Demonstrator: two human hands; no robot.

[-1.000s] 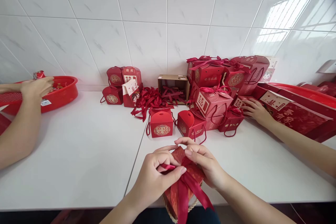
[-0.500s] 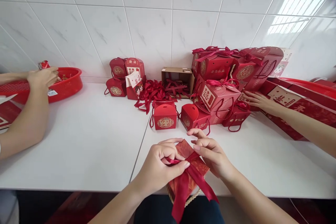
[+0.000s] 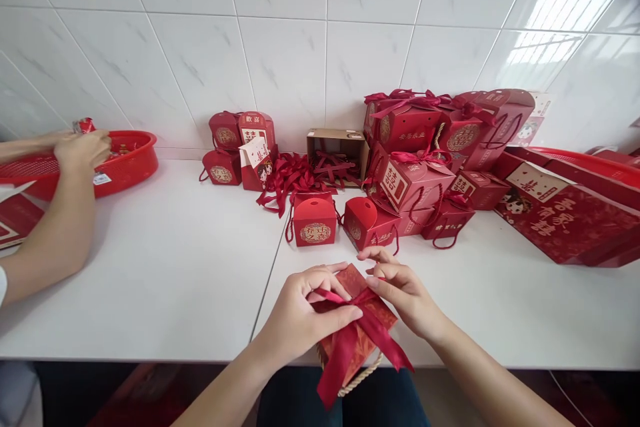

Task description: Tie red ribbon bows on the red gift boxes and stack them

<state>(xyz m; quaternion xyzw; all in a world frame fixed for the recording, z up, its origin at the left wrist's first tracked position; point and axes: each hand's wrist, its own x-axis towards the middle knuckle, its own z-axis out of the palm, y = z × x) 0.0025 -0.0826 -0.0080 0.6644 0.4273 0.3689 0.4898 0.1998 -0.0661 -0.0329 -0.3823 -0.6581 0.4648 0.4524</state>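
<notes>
At the near edge of the white table [image 3: 165, 267] a small red gift box [image 3: 356, 280] with a cream rope handle lies under both my hands. My left hand [image 3: 300, 313] is closed, pinching a red satin ribbon [image 3: 360, 343] against the top of the box with thumb and fingers. My right hand [image 3: 405, 290] is closed on the other side of the same ribbon at the knot. Two ribbon tails hang down over the table edge.
Several red gift boxes [image 3: 410, 180] and loose ribbons [image 3: 287, 177] are piled at the back against the tiled wall, with an open cardboard box [image 3: 337, 143]. Another person's hand [image 3: 83, 150] reaches into a red basket [image 3: 127, 167] at left. Flat red bags [image 3: 565, 220] lie at right.
The other person's arm at the right has withdrawn out of view. My hands have stayed on the ribbon and box, with the fingers shifting slightly at the knot.
</notes>
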